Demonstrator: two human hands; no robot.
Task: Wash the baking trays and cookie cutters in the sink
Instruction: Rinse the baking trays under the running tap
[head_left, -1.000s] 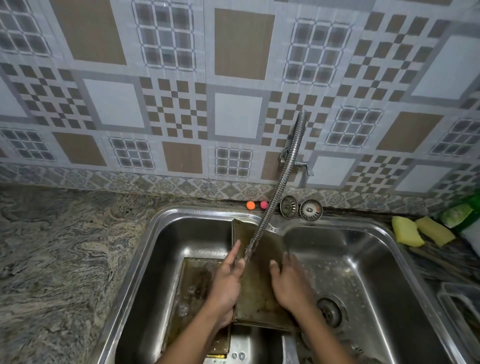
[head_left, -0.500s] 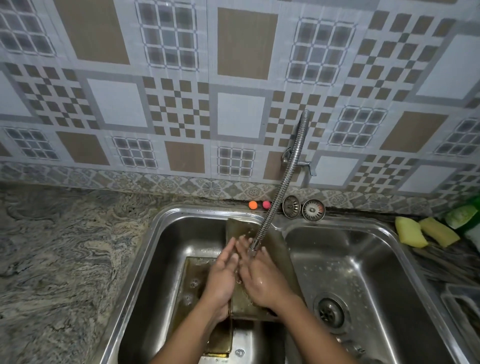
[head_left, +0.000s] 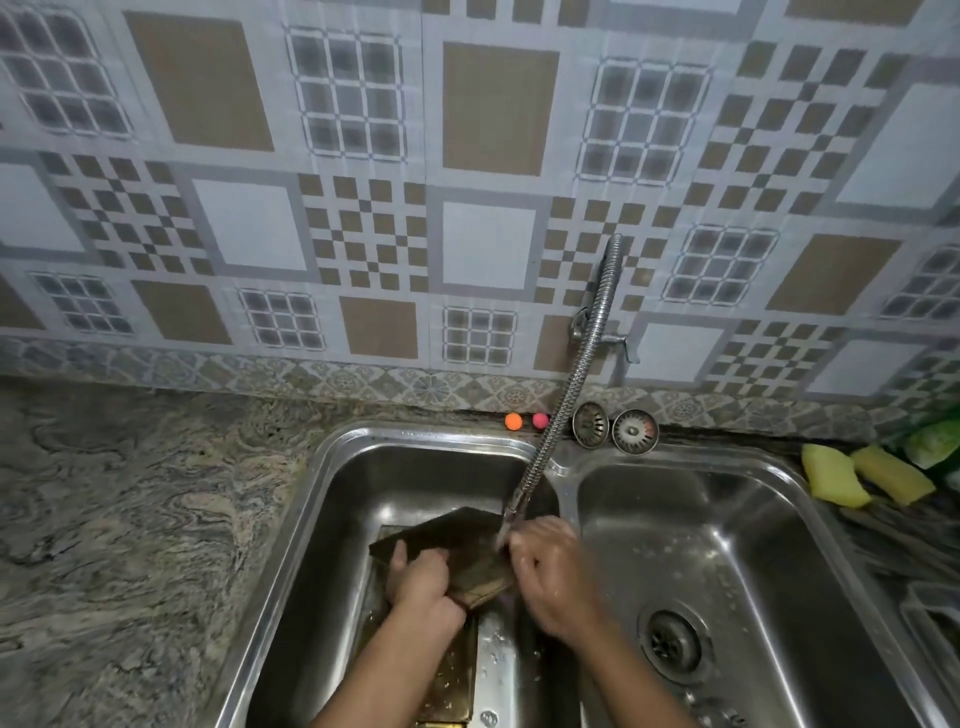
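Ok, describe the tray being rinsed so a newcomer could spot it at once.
Find the double steel sink and look into its left basin, under the end of the flexible tap hose. The tray is the dark, tilted one that the left hand grips, with the right hand at its right edge; the other tray lies flat on the basin floor beneath.
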